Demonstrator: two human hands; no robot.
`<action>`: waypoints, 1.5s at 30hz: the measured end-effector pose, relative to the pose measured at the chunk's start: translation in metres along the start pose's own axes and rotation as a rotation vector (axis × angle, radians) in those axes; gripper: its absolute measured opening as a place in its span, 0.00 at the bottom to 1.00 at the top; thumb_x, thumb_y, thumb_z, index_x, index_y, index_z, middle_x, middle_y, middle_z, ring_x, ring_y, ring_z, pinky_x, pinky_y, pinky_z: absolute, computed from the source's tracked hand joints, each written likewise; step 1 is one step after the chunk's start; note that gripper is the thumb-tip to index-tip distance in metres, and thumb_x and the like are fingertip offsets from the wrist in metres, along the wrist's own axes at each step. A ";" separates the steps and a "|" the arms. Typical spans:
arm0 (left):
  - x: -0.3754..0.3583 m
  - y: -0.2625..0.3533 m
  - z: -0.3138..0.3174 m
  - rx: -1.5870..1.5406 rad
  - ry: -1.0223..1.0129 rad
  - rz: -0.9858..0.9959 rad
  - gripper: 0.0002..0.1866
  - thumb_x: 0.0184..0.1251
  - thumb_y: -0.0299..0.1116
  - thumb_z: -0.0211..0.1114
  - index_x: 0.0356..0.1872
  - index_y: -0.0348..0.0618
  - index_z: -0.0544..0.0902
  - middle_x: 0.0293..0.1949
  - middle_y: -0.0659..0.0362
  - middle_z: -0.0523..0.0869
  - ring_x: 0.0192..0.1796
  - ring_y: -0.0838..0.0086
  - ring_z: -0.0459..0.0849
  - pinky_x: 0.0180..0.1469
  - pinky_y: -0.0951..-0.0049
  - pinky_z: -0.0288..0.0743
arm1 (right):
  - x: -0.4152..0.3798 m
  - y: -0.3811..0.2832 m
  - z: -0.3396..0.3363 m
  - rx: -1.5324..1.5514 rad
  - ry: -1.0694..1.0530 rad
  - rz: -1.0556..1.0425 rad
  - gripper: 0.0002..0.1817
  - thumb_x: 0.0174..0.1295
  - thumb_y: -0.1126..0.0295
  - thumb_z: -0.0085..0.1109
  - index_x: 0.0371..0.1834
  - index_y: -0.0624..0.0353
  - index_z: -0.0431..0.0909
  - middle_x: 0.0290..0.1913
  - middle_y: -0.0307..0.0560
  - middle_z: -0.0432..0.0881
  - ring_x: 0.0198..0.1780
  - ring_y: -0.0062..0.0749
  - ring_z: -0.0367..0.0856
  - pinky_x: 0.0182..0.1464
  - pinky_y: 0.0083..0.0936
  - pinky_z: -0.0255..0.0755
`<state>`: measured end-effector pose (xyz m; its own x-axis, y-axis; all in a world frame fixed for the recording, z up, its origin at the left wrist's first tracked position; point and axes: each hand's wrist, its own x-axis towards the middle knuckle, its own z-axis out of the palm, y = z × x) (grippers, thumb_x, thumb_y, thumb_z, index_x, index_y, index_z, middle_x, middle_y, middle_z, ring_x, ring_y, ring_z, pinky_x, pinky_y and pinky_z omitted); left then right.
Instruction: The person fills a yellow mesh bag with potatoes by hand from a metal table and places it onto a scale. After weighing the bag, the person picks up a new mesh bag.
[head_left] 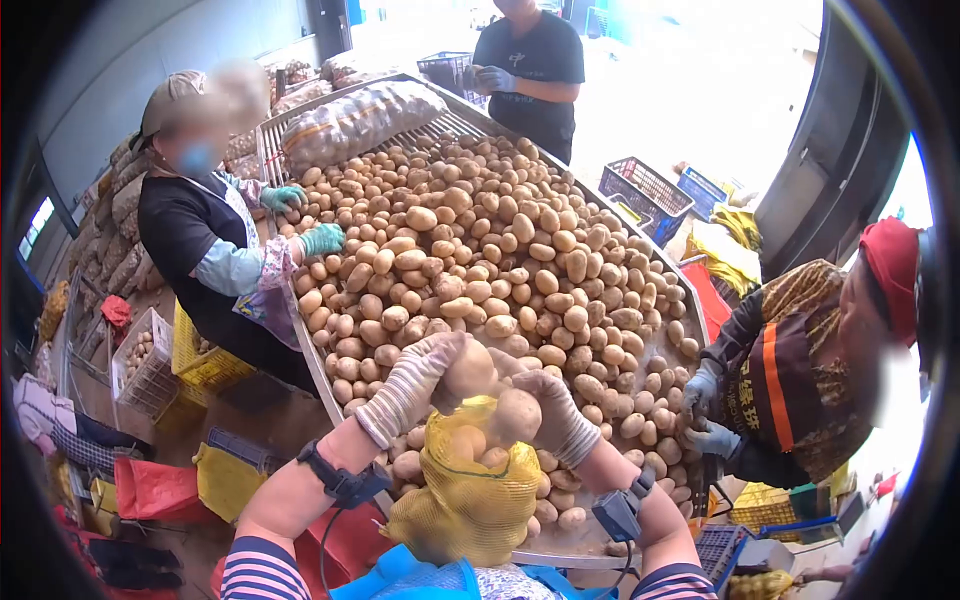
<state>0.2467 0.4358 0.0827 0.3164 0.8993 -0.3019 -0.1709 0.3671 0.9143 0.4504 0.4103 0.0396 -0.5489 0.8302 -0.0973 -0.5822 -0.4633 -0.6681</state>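
Nearest, a blue garment (440,580) is seen; at the open yellow mesh bag (480,500), one potato (471,372) is clamped in the left hand (422,375), a second potato (517,414) in the right hand (556,408); gentle lowering is advised against bruising.

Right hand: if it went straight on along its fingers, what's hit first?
Likely the potato held by the left hand, just ahead of the right hand. Depth is unclear in this single view, so it might pass over or under.
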 end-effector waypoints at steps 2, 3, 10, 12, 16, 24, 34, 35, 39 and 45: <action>-0.001 0.007 0.002 0.318 -0.213 0.044 0.21 0.69 0.48 0.62 0.55 0.46 0.81 0.33 0.68 0.84 0.23 0.90 0.76 0.21 0.88 0.70 | -0.009 0.000 0.003 0.125 -0.028 0.153 0.34 0.61 0.58 0.56 0.70 0.51 0.56 0.56 0.50 0.72 0.48 0.36 0.81 0.36 0.30 0.83; 0.002 -0.002 0.010 0.313 -0.220 0.170 0.21 0.69 0.47 0.63 0.55 0.46 0.81 0.34 0.68 0.84 0.23 0.91 0.75 0.21 0.89 0.69 | -0.011 0.000 0.019 0.048 0.007 0.081 0.33 0.62 0.60 0.55 0.70 0.51 0.56 0.56 0.47 0.71 0.49 0.32 0.80 0.33 0.24 0.82; -0.010 -0.064 -0.026 0.685 0.224 -0.138 0.34 0.60 0.43 0.71 0.62 0.35 0.68 0.41 0.56 0.81 0.42 0.73 0.80 0.46 0.73 0.77 | -0.007 0.007 0.003 0.103 0.234 -0.339 0.27 0.65 0.68 0.56 0.67 0.55 0.61 0.55 0.43 0.74 0.53 0.31 0.76 0.49 0.25 0.78; -0.023 -0.085 -0.026 0.162 0.047 -0.298 0.23 0.64 0.38 0.67 0.55 0.37 0.74 0.43 0.55 0.83 0.45 0.68 0.82 0.49 0.69 0.78 | 0.006 0.028 -0.006 -0.065 0.294 -0.468 0.30 0.64 0.71 0.59 0.68 0.53 0.60 0.56 0.44 0.74 0.53 0.29 0.75 0.50 0.24 0.76; -0.024 -0.087 -0.020 -0.524 0.338 -0.438 0.14 0.67 0.33 0.62 0.50 0.39 0.78 0.44 0.56 0.84 0.45 0.68 0.83 0.49 0.68 0.80 | -0.006 0.104 -0.035 -1.137 0.115 -0.579 0.30 0.57 0.69 0.64 0.64 0.55 0.67 0.58 0.53 0.73 0.57 0.47 0.74 0.58 0.37 0.70; -0.133 -0.074 -0.007 -0.462 0.012 -0.153 0.17 0.66 0.25 0.61 0.56 0.35 0.77 0.51 0.54 0.83 0.50 0.71 0.84 0.55 0.70 0.79 | -0.059 0.022 0.023 -1.776 -0.509 -0.208 0.33 0.62 0.44 0.52 0.67 0.45 0.63 0.58 0.51 0.71 0.53 0.55 0.75 0.54 0.44 0.72; -0.137 -0.115 -0.051 -0.441 -0.150 -0.315 0.22 0.66 0.23 0.62 0.61 0.37 0.75 0.55 0.58 0.82 0.56 0.75 0.80 0.61 0.73 0.74 | 0.033 -0.005 0.051 -1.834 -0.398 -0.245 0.14 0.57 0.57 0.63 0.44 0.46 0.80 0.32 0.42 0.82 0.34 0.41 0.82 0.32 0.35 0.74; -0.131 -0.115 -0.053 -0.430 -0.166 -0.325 0.21 0.66 0.23 0.62 0.61 0.37 0.76 0.54 0.59 0.82 0.56 0.76 0.80 0.61 0.74 0.74 | 0.068 0.002 0.040 -1.946 -0.410 -0.398 0.13 0.55 0.59 0.63 0.42 0.47 0.80 0.33 0.40 0.80 0.36 0.40 0.81 0.34 0.36 0.74; -0.108 -0.119 -0.063 -0.239 -0.265 -0.208 0.21 0.70 0.30 0.61 0.63 0.39 0.75 0.52 0.63 0.83 0.53 0.82 0.78 0.57 0.78 0.74 | 0.199 0.055 0.027 -2.231 -0.529 -0.625 0.14 0.52 0.67 0.58 0.43 0.53 0.76 0.42 0.42 0.76 0.47 0.40 0.75 0.47 0.39 0.70; -0.081 -0.115 -0.082 0.195 -0.437 0.011 0.23 0.68 0.31 0.62 0.64 0.44 0.75 0.55 0.58 0.84 0.54 0.79 0.80 0.61 0.76 0.71 | 0.298 0.129 0.011 -2.497 -0.277 -0.326 0.16 0.53 0.64 0.60 0.44 0.56 0.77 0.46 0.55 0.76 0.48 0.49 0.78 0.52 0.42 0.68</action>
<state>0.1643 0.3397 -0.0200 0.6857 0.7031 -0.1883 -0.0116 0.2693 0.9630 0.2055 0.5942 -0.0673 -0.7678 0.6393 0.0418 0.6394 0.7608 0.1111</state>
